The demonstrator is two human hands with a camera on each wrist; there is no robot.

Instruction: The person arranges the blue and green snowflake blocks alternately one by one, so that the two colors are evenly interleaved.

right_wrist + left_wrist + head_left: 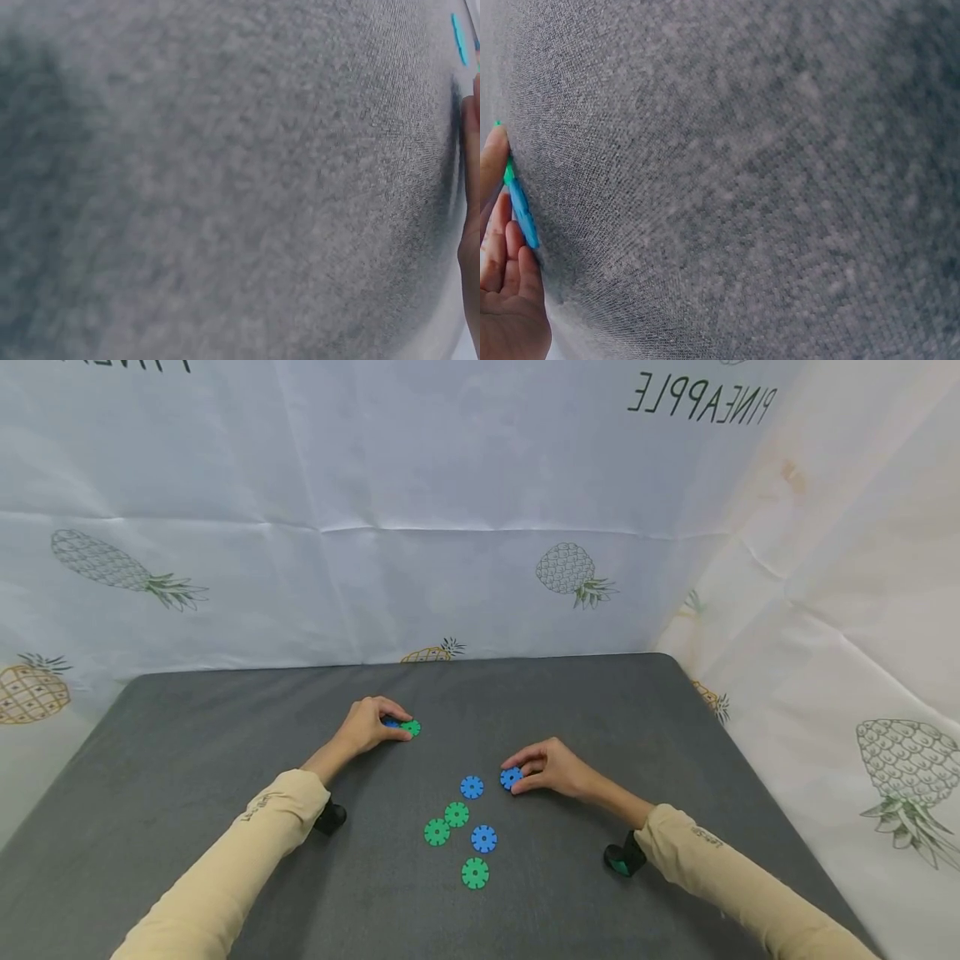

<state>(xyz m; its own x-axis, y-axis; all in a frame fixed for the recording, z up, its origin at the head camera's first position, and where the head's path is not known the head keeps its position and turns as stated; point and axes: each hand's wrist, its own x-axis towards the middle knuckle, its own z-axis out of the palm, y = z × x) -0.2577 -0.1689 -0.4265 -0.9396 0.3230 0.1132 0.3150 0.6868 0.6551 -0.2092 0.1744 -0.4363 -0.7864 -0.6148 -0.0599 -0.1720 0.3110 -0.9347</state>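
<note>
Discs [475, 873] appear at the gripping step, left fingers [392, 704] pinching a far green-blue pair [412, 727], right fingers [527, 750] pinching a nearer blue disc [510, 774], next move likely needing steadiness.

Blue discs [477, 839] and green discs [470, 871] are looking like smooth plastic, barely shining. Table [562, 893] is showing a matt cloth surface, its woven grain looking rough in wrist views. Curtain [420, 585] is reading as smooth cloth, creased, faintly glossy. Sleeves [232, 860] are looking like matt fabric.

Hd cam high, wrist cams close
</note>
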